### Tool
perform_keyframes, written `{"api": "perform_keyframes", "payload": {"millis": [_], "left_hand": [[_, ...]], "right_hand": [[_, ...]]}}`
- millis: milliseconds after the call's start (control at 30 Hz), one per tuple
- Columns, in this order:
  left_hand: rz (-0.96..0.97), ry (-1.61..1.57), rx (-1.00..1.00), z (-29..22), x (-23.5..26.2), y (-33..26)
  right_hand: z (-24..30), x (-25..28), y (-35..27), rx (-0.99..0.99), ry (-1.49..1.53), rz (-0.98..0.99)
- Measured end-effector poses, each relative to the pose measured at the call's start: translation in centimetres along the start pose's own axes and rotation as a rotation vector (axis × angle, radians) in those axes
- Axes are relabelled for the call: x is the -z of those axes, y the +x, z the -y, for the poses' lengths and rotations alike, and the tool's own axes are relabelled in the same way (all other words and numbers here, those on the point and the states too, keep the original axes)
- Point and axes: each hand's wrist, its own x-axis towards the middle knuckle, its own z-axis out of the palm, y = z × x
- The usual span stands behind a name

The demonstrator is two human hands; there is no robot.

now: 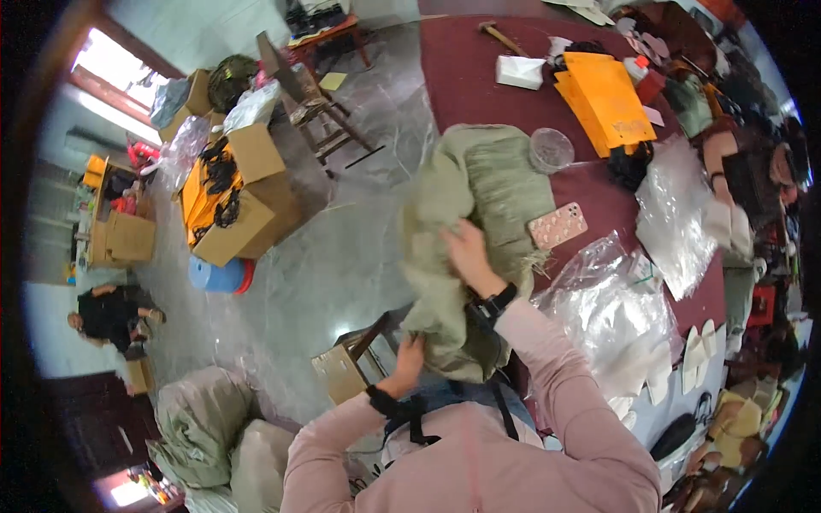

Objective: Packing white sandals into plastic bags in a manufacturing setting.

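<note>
Both hands grasp one green sack (466,214): left hand (409,355) clenches its lower edge at 6 o'clock, right hand (466,254) grips its middle, phone (558,226) at 3 o'clock.

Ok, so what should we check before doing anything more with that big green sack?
1. Left hand has a grip on the green sack: ok, its fingers clutch the lower edge near the lap.
2. Right hand is on the sack: ok, it presses into the cloth higher up.
3. Sack is held up: ok, most of it lies on the dark red table, with the rest hanging over the edge.
4. Phone is safe: not ok, it lies right against the sack and could get dragged.
5. Clear round lid is out of the way: not ok, it sits at the sack's far edge.
6. What is inside the sack: cannot tell.
</note>
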Motion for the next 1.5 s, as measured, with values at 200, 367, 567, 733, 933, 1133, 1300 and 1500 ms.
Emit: {"api": "perform_keyframes", "payload": {"millis": [200,367,567,733,933,1133,1300,1500], "left_hand": [[-0.256,-0.059,-0.135,-8.6,4.3,2.9],[-0.132,0.259,-0.523,-20.7,2.3,6.9],[0.188,1.227,0.001,-26.1,1.7,16.3],[0.19,0.276,-0.128,-31.1,-0.5,19.0],[0.195,-0.046,-0.213,-36.6,-0.8,28.0],[0.197,0.106,-0.104,-38.0,-0.5,36.3],[-0.032,0.437,-0.273,-39.7,-0.2,39.3],[0.087,0.219,-0.27,-40.7,-1.1,41.5]], "right_hand": [[-3.1,-3.6,-1.3,0.112,-0.436,0.231],[-3.3,-7.2,-3.1,0.362,-0.584,0.192],[-2.2,-8.7,-2.9,0.196,-0.35,0.4],[-8.8,1.6,-4.0,0.475,-1.471,-0.204],[-12.0,8.6,-11.0,-0.119,-1.933,0.815],[-8.6,8.1,-15.1,-0.215,-1.719,0.742],[-3.4,8.2,-8.1,0.234,-1.212,0.258],[3.8,16.0,7.4,0.299,-1.018,-0.544]]}}
